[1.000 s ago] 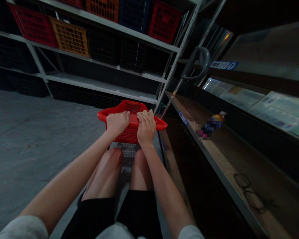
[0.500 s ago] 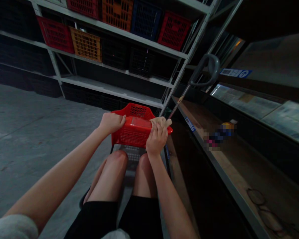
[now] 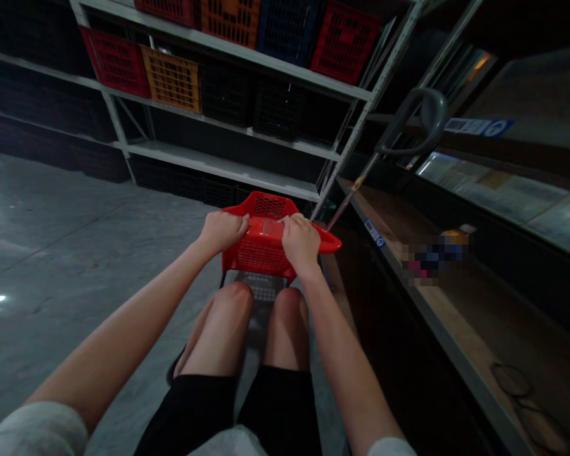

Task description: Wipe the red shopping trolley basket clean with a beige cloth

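Note:
In front of my knees stands a shopping cart with a red plastic basket (image 3: 261, 256) and a red handle (image 3: 272, 227). My left hand (image 3: 224, 229) is closed around the left part of the handle. On its right part rests my right hand (image 3: 301, 240), fingers curled over the bar. A tiny pale bit shows at the right hand's fingertips; whether it is cloth I cannot tell. Below the basket, a grey lower rack (image 3: 261, 288) shows between my knees.
Metal shelving (image 3: 228, 168) with coloured crates stands ahead. To the right runs a wooden shelf (image 3: 451, 316) bearing a blurred-out bottle-like item and wire loops (image 3: 513, 380). A grey loop handle (image 3: 439, 117) on a metal pole rises beside it. Concrete floor (image 3: 99, 247) lies left.
The beige cloth that was bunched under my right hand no longer shows, apart from a possible sliver. My right hand has moved inward along the handle. The whole view has shifted slightly.

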Motion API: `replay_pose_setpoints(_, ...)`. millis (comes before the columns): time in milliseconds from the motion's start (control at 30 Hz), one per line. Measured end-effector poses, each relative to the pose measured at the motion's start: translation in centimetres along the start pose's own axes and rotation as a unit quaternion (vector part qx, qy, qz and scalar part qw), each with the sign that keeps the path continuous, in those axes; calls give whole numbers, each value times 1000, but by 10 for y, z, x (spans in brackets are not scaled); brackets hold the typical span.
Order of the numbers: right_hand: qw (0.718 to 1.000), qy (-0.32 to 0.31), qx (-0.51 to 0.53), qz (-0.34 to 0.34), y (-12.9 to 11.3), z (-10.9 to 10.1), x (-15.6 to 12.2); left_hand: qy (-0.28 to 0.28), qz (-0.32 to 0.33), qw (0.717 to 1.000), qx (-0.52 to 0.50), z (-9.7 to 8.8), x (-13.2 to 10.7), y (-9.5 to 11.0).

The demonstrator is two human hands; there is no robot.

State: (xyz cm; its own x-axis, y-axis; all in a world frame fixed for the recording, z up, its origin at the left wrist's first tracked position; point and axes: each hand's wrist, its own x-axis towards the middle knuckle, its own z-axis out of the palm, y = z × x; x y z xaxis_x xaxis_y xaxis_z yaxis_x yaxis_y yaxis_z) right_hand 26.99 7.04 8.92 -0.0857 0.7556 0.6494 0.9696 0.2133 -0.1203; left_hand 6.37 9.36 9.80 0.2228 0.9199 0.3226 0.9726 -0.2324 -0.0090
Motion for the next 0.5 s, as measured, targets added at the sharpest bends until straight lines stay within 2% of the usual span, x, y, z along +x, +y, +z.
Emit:
replay_pose_setpoints(133, 979, 197, 36, -23, 19, 28, -55, 27, -23, 999, -8, 3, -1, 9)
replay_pose_setpoints(200, 970, 230, 47, -55, 13, 43, -72, 44, -27, 999, -7, 6, -1, 11)
replay_pose_setpoints(267, 973, 206, 65, -84, -1, 51, -72, 54, -33, 998, -4, 7, 0, 12)
replay_pose_setpoints(333, 980, 142, 83, -110, -16, 48, -55, 50, -38, 998, -2, 6, 0, 11)
replay_pose_setpoints(433, 989, 27, 83, -118, -27, 27, -11, 30, -35, 999, 0, 2, 0, 9)
replay_pose_setpoints(500, 993, -59, 68, -72, -22, 9, 16, 22, -27, 999, 0, 0, -1, 7)
